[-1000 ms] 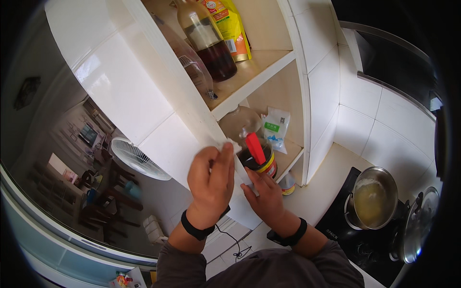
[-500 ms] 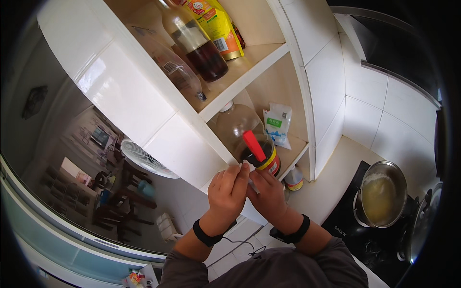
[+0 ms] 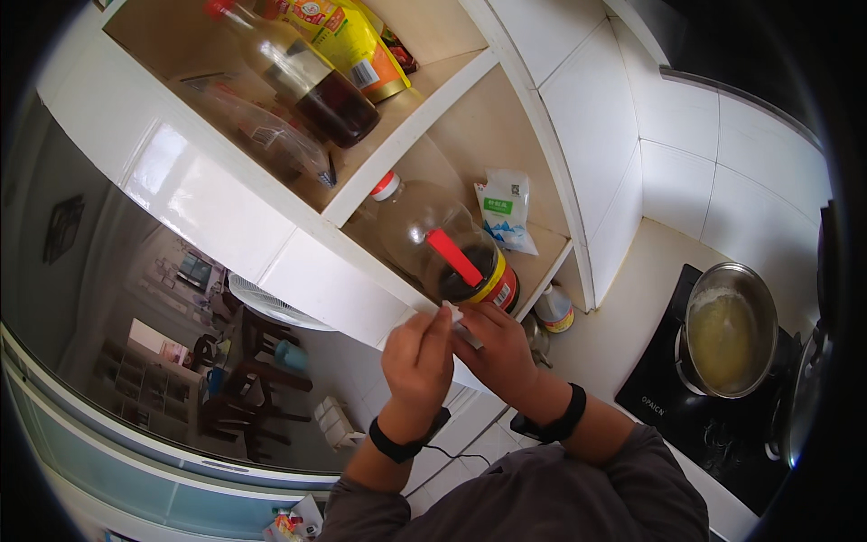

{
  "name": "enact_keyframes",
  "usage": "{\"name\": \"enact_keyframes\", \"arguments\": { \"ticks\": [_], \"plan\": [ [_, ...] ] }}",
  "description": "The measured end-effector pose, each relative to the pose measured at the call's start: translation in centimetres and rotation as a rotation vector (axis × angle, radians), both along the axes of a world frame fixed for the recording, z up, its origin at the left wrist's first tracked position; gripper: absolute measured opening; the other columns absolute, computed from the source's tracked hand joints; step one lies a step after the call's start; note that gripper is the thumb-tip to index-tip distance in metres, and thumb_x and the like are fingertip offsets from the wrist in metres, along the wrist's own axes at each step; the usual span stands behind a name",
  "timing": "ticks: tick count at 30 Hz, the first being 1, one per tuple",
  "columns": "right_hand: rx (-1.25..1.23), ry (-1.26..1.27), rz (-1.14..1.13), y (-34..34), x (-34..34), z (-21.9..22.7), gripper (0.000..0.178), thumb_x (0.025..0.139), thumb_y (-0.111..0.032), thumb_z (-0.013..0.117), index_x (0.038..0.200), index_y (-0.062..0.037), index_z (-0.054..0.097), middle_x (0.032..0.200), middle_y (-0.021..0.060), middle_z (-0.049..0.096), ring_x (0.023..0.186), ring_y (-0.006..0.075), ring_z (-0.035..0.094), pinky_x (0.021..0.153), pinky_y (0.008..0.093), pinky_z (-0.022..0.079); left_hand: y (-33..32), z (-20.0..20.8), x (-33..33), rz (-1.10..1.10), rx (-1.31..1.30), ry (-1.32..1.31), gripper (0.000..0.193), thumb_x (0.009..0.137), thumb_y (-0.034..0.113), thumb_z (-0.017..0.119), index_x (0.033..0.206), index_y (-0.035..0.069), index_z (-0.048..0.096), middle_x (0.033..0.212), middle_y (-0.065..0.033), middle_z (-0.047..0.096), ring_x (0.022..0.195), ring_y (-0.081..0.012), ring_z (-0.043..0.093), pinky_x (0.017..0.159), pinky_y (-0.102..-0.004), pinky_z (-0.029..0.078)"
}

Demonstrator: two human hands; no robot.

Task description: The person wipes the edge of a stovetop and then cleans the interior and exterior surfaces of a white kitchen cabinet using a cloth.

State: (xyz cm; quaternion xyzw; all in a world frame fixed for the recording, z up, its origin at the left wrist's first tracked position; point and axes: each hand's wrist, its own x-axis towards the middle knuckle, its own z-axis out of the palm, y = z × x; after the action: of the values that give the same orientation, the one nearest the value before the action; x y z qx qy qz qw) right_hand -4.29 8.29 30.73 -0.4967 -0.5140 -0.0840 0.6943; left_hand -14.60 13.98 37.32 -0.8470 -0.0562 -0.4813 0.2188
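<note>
My left hand (image 3: 417,361) and my right hand (image 3: 498,354) meet in front of the lower shelf, with fingers pinched together. Between their fingertips is a small white piece (image 3: 453,313), thin like paper or plastic film; my fingers cover most of it, and its kind cannot be made out. Just beyond them, a big clear jug (image 3: 417,217) with a red cap, red handle and dark liquid at its bottom stands in the shelf. A white pouch (image 3: 506,212) with green and blue print leans behind the jug.
On the upper shelf are a glass bottle of dark liquid (image 3: 339,108), a yellow pouch (image 3: 348,45) and a clear plastic bag (image 3: 271,126). A small bottle (image 3: 554,310) stands on the counter. At right, a steel pot (image 3: 730,334) with yellowish liquid sits on a black cooktop (image 3: 655,384).
The view has shifted, so the shelf and jug sit farther left and the jug's red cap now shows. Both hands stay pinched together at the white piece.
</note>
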Motion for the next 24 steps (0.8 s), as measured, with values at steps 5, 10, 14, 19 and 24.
{"name": "enact_keyframes", "arguments": {
  "ticks": [5,10,14,19,24],
  "plan": [
    [0.003,0.017,-0.002,0.1,0.6,0.2,0.036,0.08,-0.012,0.072,0.114,-0.005,0.062,0.094,0.0125,0.064,0.084,0.0329,0.062,0.071,0.0393,0.052,0.4,3.6,1.2,0.059,0.052,-0.141,0.026,0.073,-0.01,0.074,0.097,0.001,0.07,0.089,-0.0103,0.057,0.073,-0.0244,0.058,0.06,-0.0302,0.048],
    [-0.011,0.048,0.035,0.0,0.1,0.2,0.034,0.08,-0.012,0.072,0.113,-0.0053,0.063,0.095,0.0126,0.065,0.084,0.0329,0.062,0.072,0.0395,0.052,-0.4,-1.0,-1.0,0.051,-0.035,-0.022,0.014,0.079,-0.006,0.072,0.092,-0.002,0.068,0.085,-0.0121,0.057,0.072,-0.0244,0.058,0.061,-0.0312,0.05],
    [-0.007,0.053,-0.011,-0.1,0.2,0.0,0.033,0.079,-0.011,0.072,0.111,-0.0053,0.064,0.093,0.0124,0.065,0.083,0.0329,0.062,0.071,0.0399,0.052,-0.4,2.9,0.5,0.126,0.071,-0.088,0.024,0.073,-0.006,0.075,0.096,0.0,0.069,0.09,-0.0108,0.059,0.071,-0.0236,0.058,0.059,-0.0312,0.047],
    [-0.007,0.073,-0.009,-0.2,-0.3,0.2,0.032,0.079,-0.01,0.072,0.11,-0.0041,0.063,0.093,0.0124,0.065,0.084,0.0331,0.062,0.071,0.04,0.052,-0.2,-0.4,-0.3,0.063,0.05,0.012,0.027,0.07,-0.005,0.072,0.097,-0.001,0.07,0.086,-0.0105,0.06,0.066,-0.0233,0.058,0.056,-0.031,0.047],
    [0.007,0.094,0.001,0.0,0.0,-0.1,0.032,0.079,-0.01,0.073,0.109,-0.0037,0.063,0.095,0.0125,0.066,0.086,0.0331,0.063,0.073,0.0399,0.052,-0.4,2.0,0.6,0.065,-0.004,-0.069,0.027,0.071,-0.008,0.073,0.097,-0.001,0.069,0.086,-0.0109,0.059,0.069,-0.0247,0.058,0.059,-0.0317,0.049]
  ]
}}
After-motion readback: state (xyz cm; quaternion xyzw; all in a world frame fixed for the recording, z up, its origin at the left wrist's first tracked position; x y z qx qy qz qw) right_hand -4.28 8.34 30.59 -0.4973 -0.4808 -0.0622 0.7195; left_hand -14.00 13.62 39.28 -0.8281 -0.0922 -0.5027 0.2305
